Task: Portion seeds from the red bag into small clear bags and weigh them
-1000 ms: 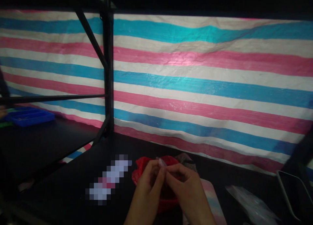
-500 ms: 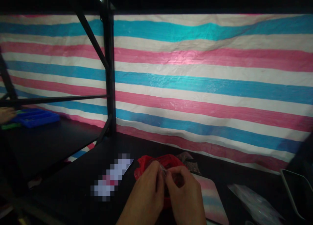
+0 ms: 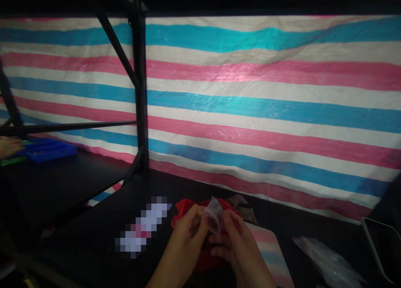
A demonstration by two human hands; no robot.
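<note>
Clear bag (image 3: 214, 215) is pinched by the left hand (image 3: 189, 234) and right hand (image 3: 240, 240), over red plastic (image 3: 184, 207) left of a striped pad (image 3: 270, 254).

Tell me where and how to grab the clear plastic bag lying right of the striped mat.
I'd pinch the far-left end of the clear plastic bag with the right hand, coming from the left and above. It lies slantwise on the black table; that end narrows, while its right side lies close to a pale-edged device.
</note>
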